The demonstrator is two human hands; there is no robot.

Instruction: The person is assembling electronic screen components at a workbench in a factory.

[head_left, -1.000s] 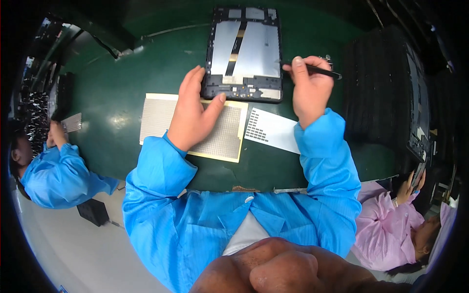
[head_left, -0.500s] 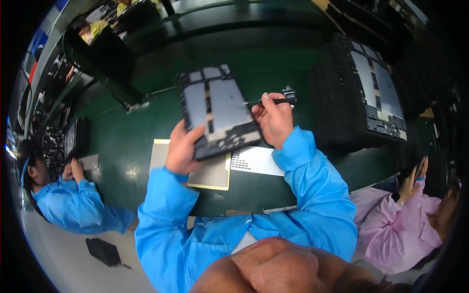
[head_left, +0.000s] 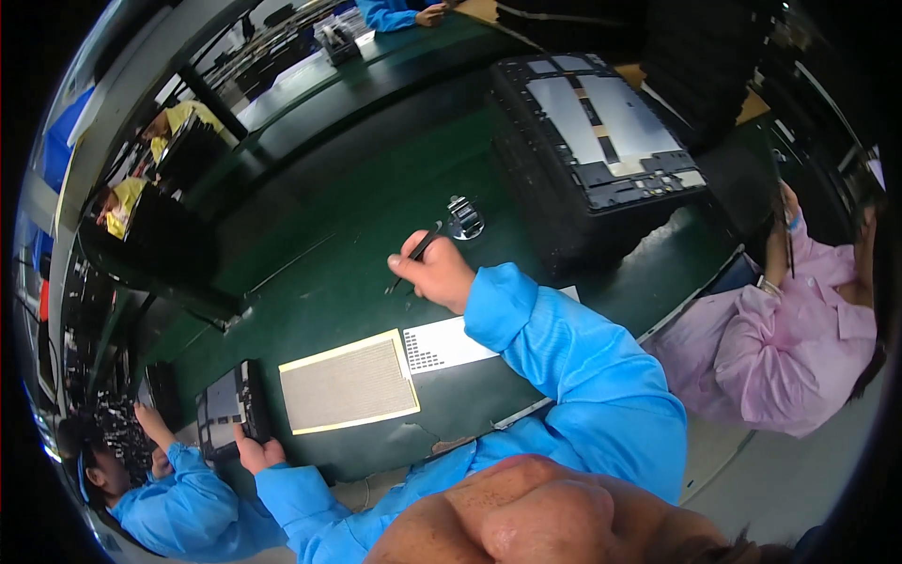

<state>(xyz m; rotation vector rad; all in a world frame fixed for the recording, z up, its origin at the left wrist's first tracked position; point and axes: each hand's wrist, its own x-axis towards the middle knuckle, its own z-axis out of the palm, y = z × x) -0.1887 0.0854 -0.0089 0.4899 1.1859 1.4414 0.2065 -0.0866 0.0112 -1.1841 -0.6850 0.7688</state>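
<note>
Low on the left, my left hand [head_left: 258,451] grips a black tablet-like housing [head_left: 222,409] with grey plates by its near right edge, close to a co-worker in blue. Its underside and my fingers beneath it are hidden. Above the middle of the table, my right hand [head_left: 432,268] is closed round slim black tweezers [head_left: 427,240], their tips pointing down and left. A cream sheet with a yellow border [head_left: 349,381] and a white sheet with rows of small black strips [head_left: 446,345] lie side by side between my hands.
A tall stack of similar black housings [head_left: 601,122] stands at the back right. A small shiny metal dispenser-like thing [head_left: 464,218] sits beyond my right hand. Co-workers sit at left [head_left: 178,508] and right [head_left: 770,348]. A dark post [head_left: 155,282] rises at the left.
My left hand has carried the housing from the middle to the far left, beside the co-worker. My right hand keeps the tweezers, now apart from the housing. The view has turned leftward.
</note>
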